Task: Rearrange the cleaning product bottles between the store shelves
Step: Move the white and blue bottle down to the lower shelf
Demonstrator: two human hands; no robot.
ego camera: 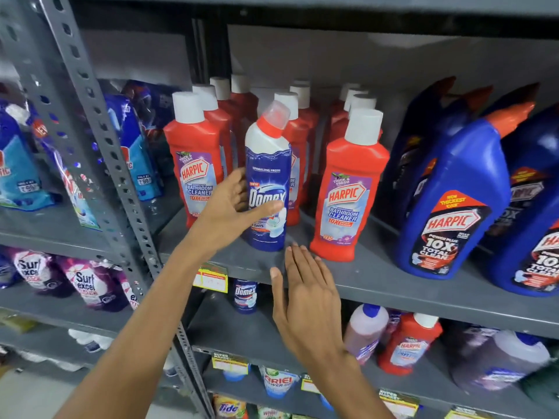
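A blue and white Domex bottle (pixel 267 182) with a red cap stands upright near the front of the upper grey shelf (pixel 378 285). My left hand (pixel 230 207) wraps its left side, thumb across the label. My right hand (pixel 305 294) hovers flat and empty just below the shelf's front edge, fingers apart. Red Harpic bathroom cleaner bottles (pixel 348 189) with white caps stand in rows on both sides of and behind the Domex bottle. A second Domex bottle (pixel 245 296) stands on the shelf below.
Large blue Harpic bottles (pixel 453 201) fill the shelf's right end. A perforated grey upright (pixel 121 182) divides off the left bay, which holds blue refill pouches (pixel 18 173) and Surf Excel packs (pixel 87 282). Lower shelves carry more bottles (pixel 408 343) and yellow price tags (pixel 210 278).
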